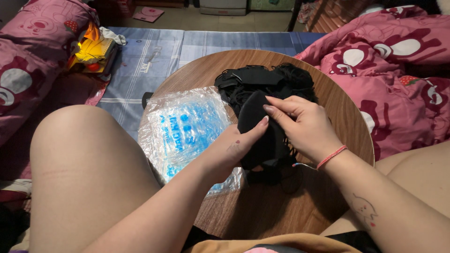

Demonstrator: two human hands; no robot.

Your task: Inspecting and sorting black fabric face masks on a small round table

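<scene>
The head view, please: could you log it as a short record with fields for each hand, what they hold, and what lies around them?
left hand: grips the black fabric piece from the left
right hand: pinches the same piece from the right
surface: round wooden table
behind the hands: pile of black fabric and cords
left of the hands: clear plastic bag with blue print
surroundings: pink bedding, blue checked mat

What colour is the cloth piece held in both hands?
Black. The cloth piece, pinched between the left hand and right hand, shows plainly in the head view.
</scene>
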